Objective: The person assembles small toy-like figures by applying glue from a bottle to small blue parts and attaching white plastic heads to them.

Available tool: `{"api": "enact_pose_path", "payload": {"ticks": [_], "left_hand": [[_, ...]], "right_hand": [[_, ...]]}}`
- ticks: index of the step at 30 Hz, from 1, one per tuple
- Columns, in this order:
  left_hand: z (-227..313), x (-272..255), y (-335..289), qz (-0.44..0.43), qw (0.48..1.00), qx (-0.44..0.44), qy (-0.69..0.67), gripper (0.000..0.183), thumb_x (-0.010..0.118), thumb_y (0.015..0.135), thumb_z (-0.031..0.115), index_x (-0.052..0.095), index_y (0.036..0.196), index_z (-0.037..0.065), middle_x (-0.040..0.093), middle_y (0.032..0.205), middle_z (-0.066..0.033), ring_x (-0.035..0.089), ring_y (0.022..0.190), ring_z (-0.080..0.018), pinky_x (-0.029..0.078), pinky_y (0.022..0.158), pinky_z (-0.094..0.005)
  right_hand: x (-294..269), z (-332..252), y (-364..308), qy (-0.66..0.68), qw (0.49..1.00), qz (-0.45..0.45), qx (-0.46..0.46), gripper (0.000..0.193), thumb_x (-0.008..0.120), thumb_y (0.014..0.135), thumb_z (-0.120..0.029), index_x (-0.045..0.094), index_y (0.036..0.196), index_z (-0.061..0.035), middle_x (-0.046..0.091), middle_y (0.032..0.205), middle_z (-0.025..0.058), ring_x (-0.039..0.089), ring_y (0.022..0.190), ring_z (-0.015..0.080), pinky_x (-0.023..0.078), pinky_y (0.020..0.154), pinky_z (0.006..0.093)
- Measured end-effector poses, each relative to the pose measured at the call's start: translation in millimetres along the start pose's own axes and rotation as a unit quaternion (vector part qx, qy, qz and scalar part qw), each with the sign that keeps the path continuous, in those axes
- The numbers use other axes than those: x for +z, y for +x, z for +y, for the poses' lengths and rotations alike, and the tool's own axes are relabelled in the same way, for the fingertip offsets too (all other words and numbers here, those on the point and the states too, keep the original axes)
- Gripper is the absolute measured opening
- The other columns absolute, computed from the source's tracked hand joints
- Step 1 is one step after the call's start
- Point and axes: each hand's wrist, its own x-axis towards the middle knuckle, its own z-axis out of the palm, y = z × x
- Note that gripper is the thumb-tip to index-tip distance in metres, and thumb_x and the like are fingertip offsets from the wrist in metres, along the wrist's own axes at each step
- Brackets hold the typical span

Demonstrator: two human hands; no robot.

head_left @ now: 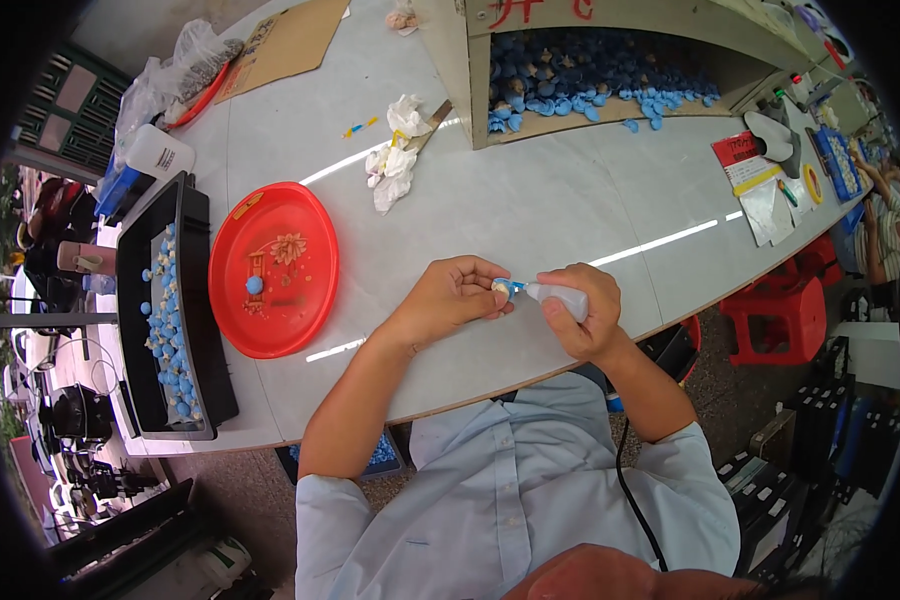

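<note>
Now one small blue-and-cream piece (501, 289) is likely only half done.
The left hand (458, 297) pinches it; the right hand (592, 315) grips a white bottle (564, 298), its tip at the piece. One blue ball (255, 285) sits on the red plate (327, 250). More small pieces (173, 352) lie in the black tray (220, 390), maybe done. Farther off, a big box (610, 22) holds lots of blue bits (580, 95), maybe left to do.

grey table (570, 190) | left: red round tray (305, 300), black bin (215, 385) beside it | far: crumpled tissues (399, 162), cardboard sheet (288, 48)
</note>
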Motion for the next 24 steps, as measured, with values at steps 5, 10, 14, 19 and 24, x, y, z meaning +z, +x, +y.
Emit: {"api": "enact_pose_path", "payload": {"ticks": [5,10,14,19,24], "left_hand": [[2.2,1.7,0.3,-0.002,1.0,-0.006,0.004,0.029,0.066,0.09,0.002,0.058,0.117,-0.005,0.068,0.103,-0.012,0.07,0.095,-0.02,0.056,0.083,-0.0279],[3.3,1.9,-0.5,0.008,1.0,-0.004,0.016,0.028,0.065,0.091,0.005,0.059,0.117,-0.005,0.069,0.102,-0.012,0.07,0.094,-0.0197,0.056,0.08,-0.0268],[2.0,2.3,2.0,0.027,1.0,0.003,0.006,0.027,0.066,0.092,0.007,0.059,0.115,-0.005,0.069,0.101,-0.0126,0.07,0.094,-0.0199,0.055,0.077,-0.0259],[3.2,3.6,1.0,0.046,0.999,-0.007,-0.006,0.026,0.067,0.092,0.008,0.059,0.113,-0.006,0.069,0.099,-0.0138,0.07,0.094,-0.0208,0.054,0.072,-0.0251],[2.3,1.9,0.2,0.04,0.999,-0.007,-0.015,0.03,0.069,0.09,0.01,0.058,0.113,-0.006,0.068,0.101,-0.0123,0.069,0.093,-0.02,0.056,0.076,-0.0258]], "right_hand": [[1.2,0.1,1.0,-0.017,1.0,-0.01,-0.005,0.021,0.069,0.077,-0.006,0.064,0.096,0.0015,0.063,0.07,0.0108,0.054,0.054,0.0228,0.041,0.052,0.0327],[4.2,-0.7,3.0,-0.042,0.998,-0.012,-0.035,0.022,0.071,0.074,-0.006,0.064,0.095,0.0007,0.064,0.07,0.0101,0.054,0.051,0.0221,0.04,0.05,0.0325],[6.2,2.2,-0.2,-0.095,0.992,0.012,-0.081,0.024,0.072,0.072,-0.007,0.065,0.093,-0.0011,0.064,0.07,0.0088,0.052,0.049,0.0207,0.04,0.048,0.032],[6.2,-0.4,-0.9,-0.122,0.987,0.016,-0.1,0.023,0.073,0.071,-0.007,0.065,0.092,-0.0018,0.064,0.07,0.0076,0.051,0.049,0.0205,0.039,0.048,0.0311],[7.4,-0.4,-0.2,-0.119,0.988,0.018,-0.1,0.024,0.073,0.071,-0.008,0.065,0.093,-0.002,0.063,0.069,0.0071,0.051,0.049,0.0205,0.038,0.047,0.0306]]}}
